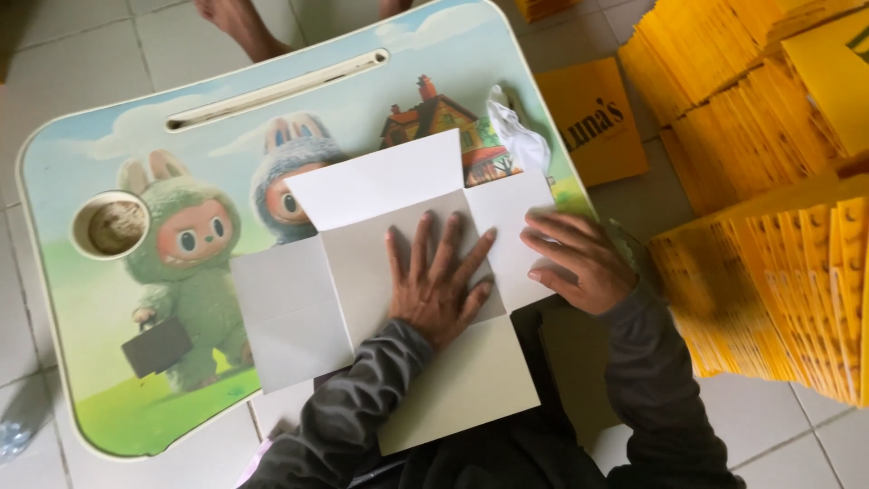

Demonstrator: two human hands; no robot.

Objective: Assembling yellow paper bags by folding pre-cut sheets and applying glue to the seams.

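1. The left hand (444, 281) lies flat, fingers spread wide and palm down, on the middle panel of a white, cross-shaped cardboard sheet (362, 272). It presses on the sheet and grips nothing.
2. The right hand (579, 263) rests on the sheet's right flap, near its outer edge. Its fingers are loosely bent with the tips touching the card. It does not appear to pinch anything.
3. The sheet lies unfolded on a small lap table with a cartoon-animal print (54, 145). Its near flap hangs over the table's edge towards the person's lap.
4. Judging from this, the step in hand is pinning and smoothing the flat sheet.
5. Raising a flap would call for the left palm holding the centre firm while the right fingertips get under the flap's edge along the crease.
6. Around the sheet:
   - A round cup (110, 226) sits in the table's holder at the left.
   - A crumpled white scrap (516, 127) lies just beyond the right flap.
   - Stacks of yellow flat card pieces (778, 299) stand on the tiled floor (54, 45) to the right.
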